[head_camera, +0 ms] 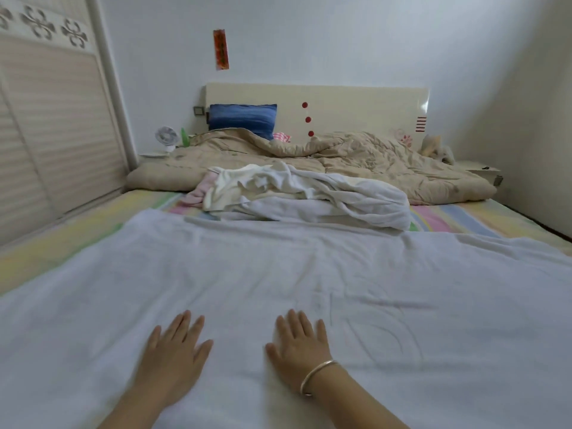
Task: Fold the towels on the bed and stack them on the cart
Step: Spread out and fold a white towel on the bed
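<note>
Nearest the camera, at the bottom of the view, the left grip (pixel 173 351) and the right grip (pixel 298 348) lie flat, palms down, fingers straight and spread. Both press on a large white towel (pixel 278 267) and hold nothing. A thin bangle (pixel 315 376) circles the right wrist. The towel lies spread open across the foot of the bed (pixel 46 239), seemingly in a single layer, with shallow creases running out to the right. I judge the step in hand to be smoothing this towel flat ahead of its first fold. The next move calls for both grips to travel out to two corners or an edge, pinch the cloth and carry it over to meet the opposite edge evenly. Beyond it, against its far edge, a heap of unfolded towels (pixel 309 193), white and cream, sits on the striped sheet (pixel 448 218), so most of the task looks undone. Farther back lie a rumpled tan quilt (pixel 356 153), a blue pillow (pixel 243 117) and the headboard (pixel 356 103). No cart shows.
</note>
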`<state>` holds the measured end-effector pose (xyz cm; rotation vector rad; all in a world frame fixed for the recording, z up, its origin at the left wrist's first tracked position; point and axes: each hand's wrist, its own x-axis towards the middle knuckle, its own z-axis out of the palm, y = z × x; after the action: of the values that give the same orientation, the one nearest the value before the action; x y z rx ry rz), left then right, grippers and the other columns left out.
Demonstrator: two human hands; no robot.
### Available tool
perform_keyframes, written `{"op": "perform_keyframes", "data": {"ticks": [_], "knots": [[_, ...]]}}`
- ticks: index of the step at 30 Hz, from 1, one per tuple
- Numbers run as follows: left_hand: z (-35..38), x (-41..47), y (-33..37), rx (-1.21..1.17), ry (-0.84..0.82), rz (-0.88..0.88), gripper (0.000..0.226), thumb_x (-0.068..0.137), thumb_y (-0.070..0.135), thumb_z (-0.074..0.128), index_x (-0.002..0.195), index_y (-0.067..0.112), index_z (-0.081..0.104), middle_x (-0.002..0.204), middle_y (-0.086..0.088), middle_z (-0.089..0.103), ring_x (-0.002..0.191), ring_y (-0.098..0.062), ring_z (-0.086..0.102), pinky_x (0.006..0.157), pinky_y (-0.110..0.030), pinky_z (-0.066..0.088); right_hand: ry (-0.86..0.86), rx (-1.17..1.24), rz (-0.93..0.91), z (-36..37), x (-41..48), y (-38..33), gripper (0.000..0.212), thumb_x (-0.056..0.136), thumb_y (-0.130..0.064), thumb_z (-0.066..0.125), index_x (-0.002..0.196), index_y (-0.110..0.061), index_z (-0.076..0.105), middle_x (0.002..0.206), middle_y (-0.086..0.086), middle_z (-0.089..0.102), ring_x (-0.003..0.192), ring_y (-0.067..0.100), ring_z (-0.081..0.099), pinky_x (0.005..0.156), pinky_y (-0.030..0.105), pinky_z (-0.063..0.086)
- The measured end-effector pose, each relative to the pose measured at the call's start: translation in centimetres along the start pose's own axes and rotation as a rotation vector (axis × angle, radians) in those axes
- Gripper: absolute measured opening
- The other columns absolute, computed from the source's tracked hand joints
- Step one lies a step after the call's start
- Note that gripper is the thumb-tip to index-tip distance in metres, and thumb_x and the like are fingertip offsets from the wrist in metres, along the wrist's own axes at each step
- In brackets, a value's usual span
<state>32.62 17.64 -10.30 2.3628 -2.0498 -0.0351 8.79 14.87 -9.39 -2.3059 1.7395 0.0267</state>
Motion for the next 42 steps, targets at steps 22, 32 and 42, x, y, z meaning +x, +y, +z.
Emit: {"op": "perform_keyframes", "data": {"ticks": [22,32,42], "knots": [[-1.2,-9.0,-35.1,-0.186,0.103,-0.625,0.054,0.099,0.024,0.037,0.152,0.023,0.026,0.162,-0.002,0.016,0.148,-0.023,0.015,0.120,-0.041,0.018,-0.042,-0.064,-0.463,7.8,1.8,-34.8,0.084,0.077,-0.061,-0.012,0.154,-0.028,-0.003,0.161,0.004,-0.015,0.146,0.022,-0.020,0.116,0.048,-0.016],[-5.3,-9.8,-37.2,0.021,0.016,-0.742,0.042,0.082,0.058,0.062,0.094,0.018,0.058,0.085,0.002,0.058,0.080,-0.018,0.060,0.062,-0.025,0.047,-0.029,0.119,-0.439,7.1,0.8,-34.0,0.060,0.100,-0.051,0.026,0.154,-0.029,0.014,0.162,-0.004,0.000,0.149,0.015,-0.005,0.119,0.034,-0.008],[-8.1,-7.5,-6.0,-0.573,-0.044,0.122,0.042,0.085,0.029,0.058,0.126,0.020,0.055,0.129,0.004,0.060,0.121,-0.018,0.055,0.097,-0.027,0.044,-0.357,1.716,0.207,0.5,-2.6,-18.4,0.048,0.097,-0.048,0.046,0.114,-0.008,0.065,0.111,0.015,0.068,0.097,0.030,0.067,0.085,0.040,0.054]]}}
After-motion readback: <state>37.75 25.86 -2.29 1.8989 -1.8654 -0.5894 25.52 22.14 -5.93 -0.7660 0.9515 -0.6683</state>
